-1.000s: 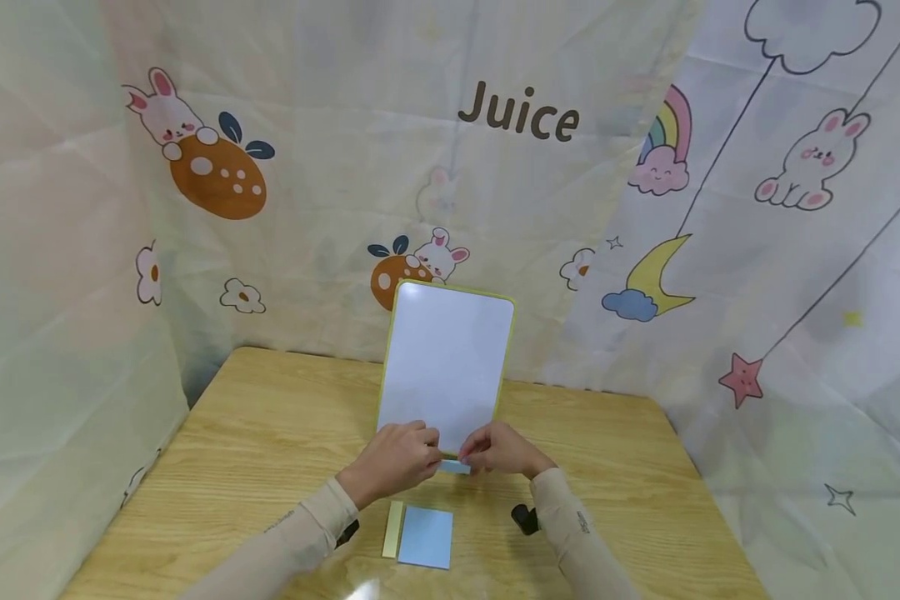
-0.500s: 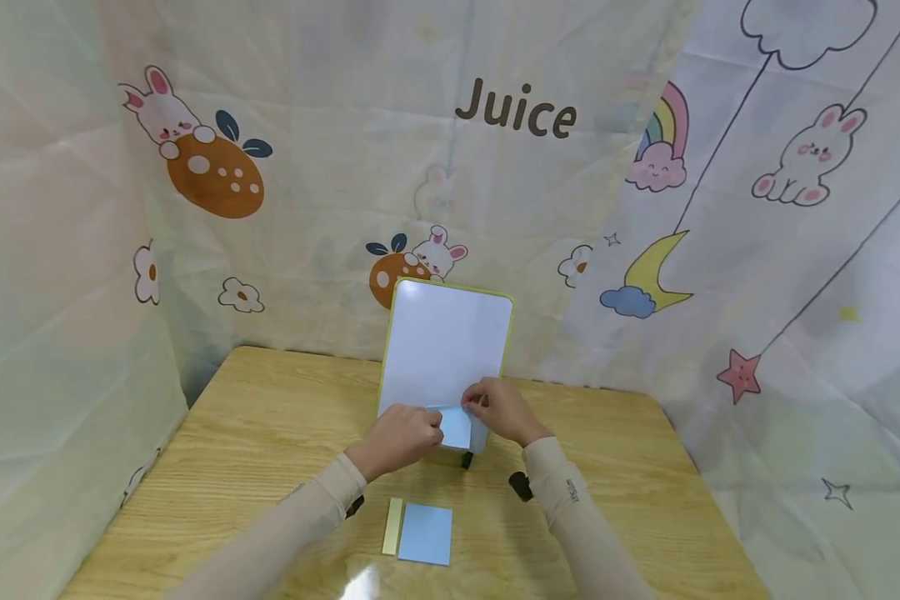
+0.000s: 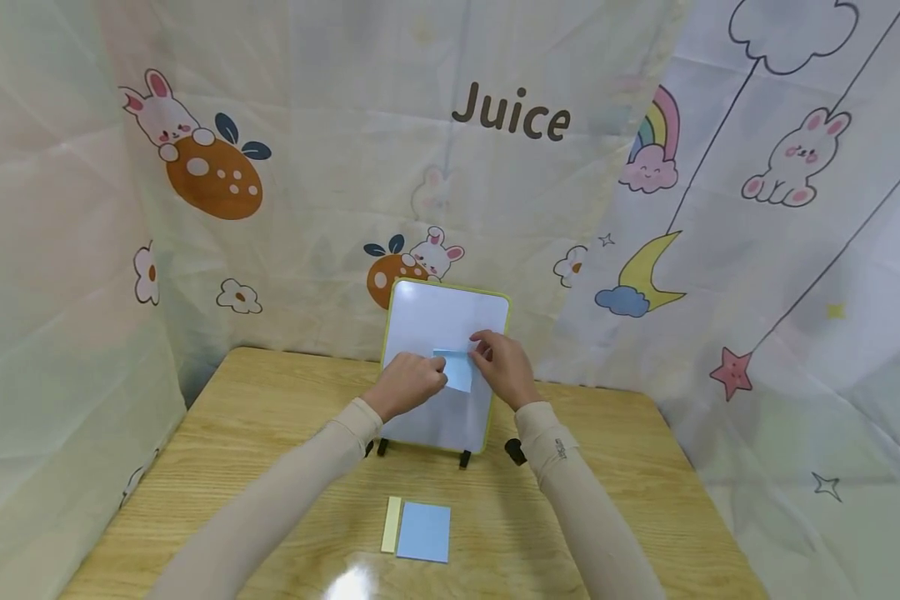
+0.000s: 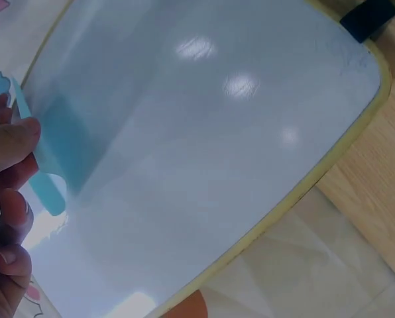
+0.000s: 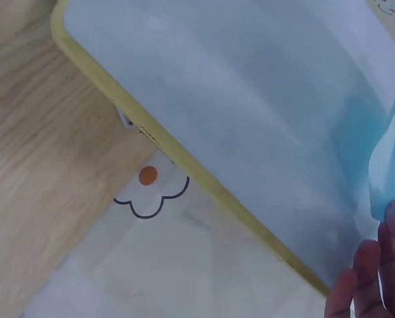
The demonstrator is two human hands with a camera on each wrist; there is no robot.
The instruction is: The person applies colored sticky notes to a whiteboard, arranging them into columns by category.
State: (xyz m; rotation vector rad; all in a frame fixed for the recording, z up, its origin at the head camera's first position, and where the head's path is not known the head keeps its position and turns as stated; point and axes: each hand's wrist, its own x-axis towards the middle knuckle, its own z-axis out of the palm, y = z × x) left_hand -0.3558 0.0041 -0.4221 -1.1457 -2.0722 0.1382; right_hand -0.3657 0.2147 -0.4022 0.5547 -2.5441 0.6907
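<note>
A light blue sticky note (image 3: pixel 457 374) is held up by both hands in front of a whiteboard (image 3: pixel 427 323) with a yellow-green rim. My left hand (image 3: pixel 408 384) pinches the note's left side, while my right hand (image 3: pixel 504 367) pinches its upper right corner. In the left wrist view the note (image 4: pixel 48 192) is bent, and its bluish reflection shows on the board's glossy face. From the right wrist view, the right thumb and a finger grip the curved note (image 5: pixel 390 165); it appears to stand off the board there.
The whiteboard stands leaning back on black feet (image 3: pixel 464 459). On the wooden table (image 3: pixel 270 467) nearer me lie a blue sticky-note pad (image 3: pixel 423 532) and a narrow yellow pad (image 3: pixel 391 525), side by side. A printed cloth (image 3: pixel 330 150) hangs behind and beside the table.
Both hands have carried the blue note upward, from the board's bottom edge to about its middle. The board's lower edge and feet have come into sight; the pads have stayed put.
</note>
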